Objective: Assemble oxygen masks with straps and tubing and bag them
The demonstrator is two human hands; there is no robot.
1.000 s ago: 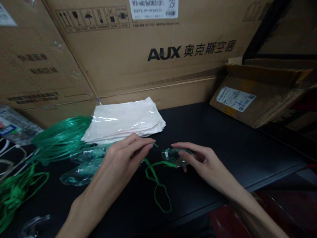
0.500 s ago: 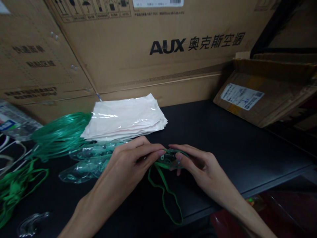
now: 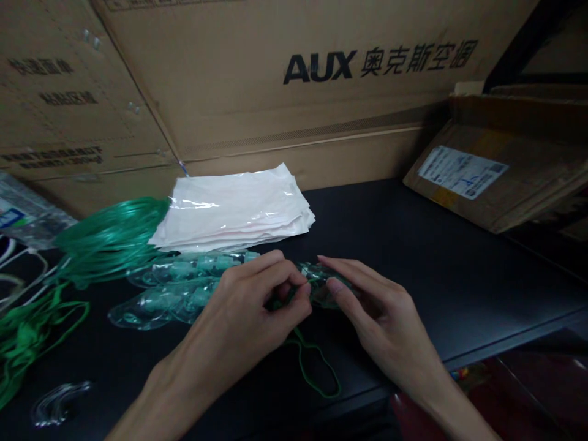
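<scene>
My right hand (image 3: 379, 300) holds a clear green-tinted plastic mask (image 3: 324, 274) between thumb and fingers; the fingers cover much of it. Pinched at the mask's left edge by my left hand (image 3: 261, 306) is a green elastic strap (image 3: 339, 384), whose loop hangs down over the black table. Where the strap meets the mask is hidden by my fingertips. Left of my left hand lie several similar clear green masks (image 3: 169, 300) in two nested rows, partly behind that hand.
A stack of white plastic-faced pouches (image 3: 229, 208) lies behind the masks. At left are coiled green tubing (image 3: 113, 239), a heap of green straps (image 3: 32, 343) and small shiny strips (image 3: 59, 401). Behind stands a large carton (image 3: 275, 122); a smaller box (image 3: 473, 177) tilts at right.
My left hand has curled its fingers tighter around the strap at the mask's edge. The hanging strap loop has become shorter. The view has shifted slightly down.
</scene>
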